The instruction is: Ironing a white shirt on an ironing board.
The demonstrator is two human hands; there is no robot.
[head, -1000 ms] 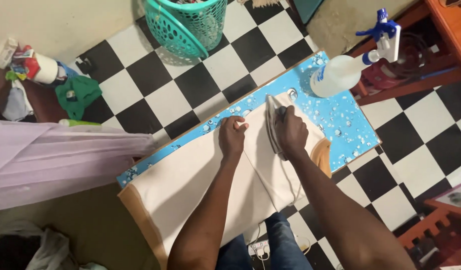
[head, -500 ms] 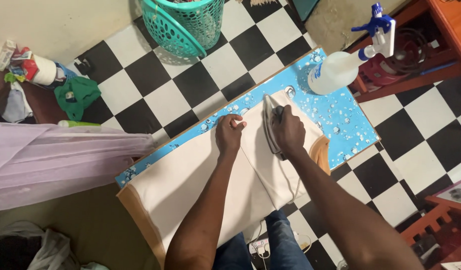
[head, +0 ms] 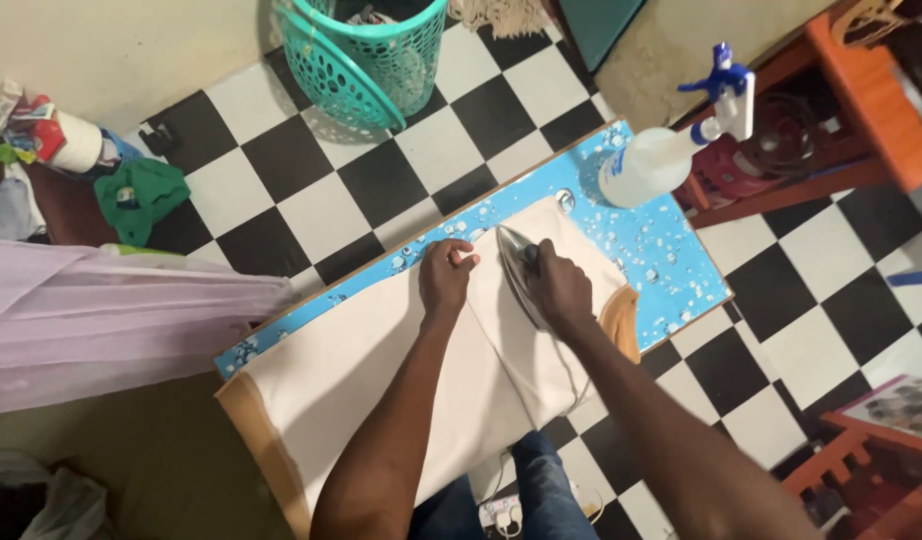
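Cream cloth (head: 381, 370), with a tan band along its edges, spread flat over a blue ironing board (head: 661, 255) printed with water drops; board set low over a black-and-white chequered floor (head: 281, 170).

Left hand (head: 446, 278): fingers curled, pressed down on the cloth near the board's far edge, pinning a fold just beside the iron.

Right hand (head: 559, 290): closed around the handle of a grey iron (head: 516, 275); iron lying sole-down on the cloth, nose pointing away from the person, its white cord (head: 571, 375) trailing back across the cloth toward the body.

Spray bottle (head: 671, 150): translucent white body, blue trigger head, standing on the far right end of the board, well apart from both hands.

Teal laundry basket (head: 366, 50): on the floor beyond the board, clothes inside.

Pale lilac fabric (head: 111, 320): draped at the left, near the board's end.

Green garment (head: 141, 195): crumpled on the floor at far left.

Red-orange wooden furniture (head: 861, 110): at right, beside the board
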